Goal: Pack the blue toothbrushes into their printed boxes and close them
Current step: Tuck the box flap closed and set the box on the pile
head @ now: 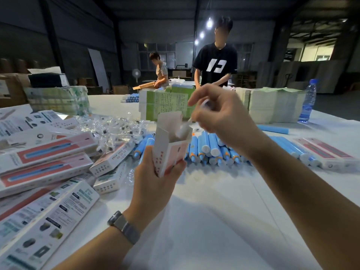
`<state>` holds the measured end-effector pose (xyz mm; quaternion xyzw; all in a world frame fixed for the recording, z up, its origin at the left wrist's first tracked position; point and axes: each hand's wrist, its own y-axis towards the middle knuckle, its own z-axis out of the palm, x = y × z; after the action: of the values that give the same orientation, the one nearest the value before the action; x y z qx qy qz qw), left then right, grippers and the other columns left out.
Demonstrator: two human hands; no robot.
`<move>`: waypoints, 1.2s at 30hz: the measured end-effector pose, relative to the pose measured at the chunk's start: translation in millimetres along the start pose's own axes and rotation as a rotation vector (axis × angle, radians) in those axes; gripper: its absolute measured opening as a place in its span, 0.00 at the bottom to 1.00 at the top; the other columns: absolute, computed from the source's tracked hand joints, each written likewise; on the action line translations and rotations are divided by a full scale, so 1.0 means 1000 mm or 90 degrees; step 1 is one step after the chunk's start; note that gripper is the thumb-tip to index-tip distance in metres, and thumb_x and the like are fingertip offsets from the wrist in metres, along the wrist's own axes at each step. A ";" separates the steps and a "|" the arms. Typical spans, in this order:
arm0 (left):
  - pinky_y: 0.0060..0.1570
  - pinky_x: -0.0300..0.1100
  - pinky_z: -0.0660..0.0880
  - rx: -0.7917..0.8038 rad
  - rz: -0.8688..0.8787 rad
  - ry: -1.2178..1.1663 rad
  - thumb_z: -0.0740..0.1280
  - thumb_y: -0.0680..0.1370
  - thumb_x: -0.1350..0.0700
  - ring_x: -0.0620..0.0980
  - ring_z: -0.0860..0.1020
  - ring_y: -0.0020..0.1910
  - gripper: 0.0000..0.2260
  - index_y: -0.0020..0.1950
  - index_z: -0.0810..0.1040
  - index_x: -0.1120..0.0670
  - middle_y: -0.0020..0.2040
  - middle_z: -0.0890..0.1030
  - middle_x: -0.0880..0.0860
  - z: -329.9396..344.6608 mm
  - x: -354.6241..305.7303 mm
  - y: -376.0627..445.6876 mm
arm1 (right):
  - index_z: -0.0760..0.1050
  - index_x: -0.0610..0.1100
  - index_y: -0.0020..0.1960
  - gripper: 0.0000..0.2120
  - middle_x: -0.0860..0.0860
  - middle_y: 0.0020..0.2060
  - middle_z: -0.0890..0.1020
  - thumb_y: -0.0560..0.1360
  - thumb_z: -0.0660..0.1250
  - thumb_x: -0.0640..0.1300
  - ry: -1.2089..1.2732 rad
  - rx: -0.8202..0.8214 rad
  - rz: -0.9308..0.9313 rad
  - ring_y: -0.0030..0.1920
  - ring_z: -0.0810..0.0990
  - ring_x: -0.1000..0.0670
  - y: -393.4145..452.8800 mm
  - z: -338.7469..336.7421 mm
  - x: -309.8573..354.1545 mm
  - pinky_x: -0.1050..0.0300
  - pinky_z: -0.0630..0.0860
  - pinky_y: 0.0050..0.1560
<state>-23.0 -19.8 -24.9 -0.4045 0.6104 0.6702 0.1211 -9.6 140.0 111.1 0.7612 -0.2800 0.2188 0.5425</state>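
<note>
Left hand (155, 172) grips box (171, 147) upright above surface (204, 221), flaps open. Right hand (218, 117), fingers (194, 98) curled, pinches small clear-wrapped part (185, 127) at box mouth; contents blurred. Probably light, thin card, easily crushed: best held low by the side walls. Toothbrushes (210, 149) lie behind, likely rigid and smooth. Print on box too small to read; "13" on shirt (216, 65).

Right hand (218, 115) motion-blurred; pale item (185, 127) it lowers into box (171, 145) too smeared to identify. Box's lower end hidden in left hand (155, 176). Print on boxes (44, 158) unreadable. Left pile cut by frame edge. Both faces blurred.
</note>
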 end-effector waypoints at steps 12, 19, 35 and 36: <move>0.30 0.31 0.72 -0.007 -0.008 0.028 0.71 0.65 0.37 0.41 0.77 0.38 0.18 0.48 0.68 0.38 0.43 0.78 0.35 0.001 -0.006 0.002 | 0.82 0.43 0.51 0.09 0.57 0.35 0.80 0.71 0.75 0.39 -0.211 -0.098 -0.184 0.34 0.75 0.61 -0.010 0.020 -0.008 0.74 0.68 0.37; 0.30 0.30 0.71 -0.004 -0.004 0.023 0.71 0.64 0.38 0.44 0.74 0.37 0.19 0.47 0.66 0.41 0.41 0.77 0.38 0.000 -0.005 0.003 | 0.81 0.47 0.50 0.10 0.58 0.34 0.82 0.71 0.75 0.38 -0.135 -0.119 -0.155 0.33 0.79 0.60 -0.014 0.030 -0.009 0.71 0.69 0.33; 0.36 0.44 0.78 0.023 -0.029 -0.052 0.71 0.66 0.38 0.42 0.77 0.36 0.16 0.48 0.67 0.35 0.41 0.78 0.37 -0.004 -0.010 0.005 | 0.84 0.41 0.45 0.05 0.50 0.43 0.81 0.74 0.70 0.41 -0.352 0.004 -0.258 0.44 0.75 0.48 -0.017 0.022 -0.027 0.59 0.71 0.46; 0.38 0.51 0.80 0.041 -0.031 -0.077 0.70 0.69 0.38 0.45 0.78 0.38 0.15 0.49 0.67 0.36 0.41 0.78 0.38 -0.004 -0.010 0.004 | 0.84 0.41 0.47 0.05 0.49 0.46 0.79 0.74 0.70 0.40 -0.343 -0.001 -0.255 0.46 0.76 0.49 -0.019 0.024 -0.030 0.62 0.70 0.46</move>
<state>-17.9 -21.3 -14.7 -0.3737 0.6131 0.6704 0.1871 -19.2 127.9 71.3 0.8312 -0.2581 -0.1014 0.4820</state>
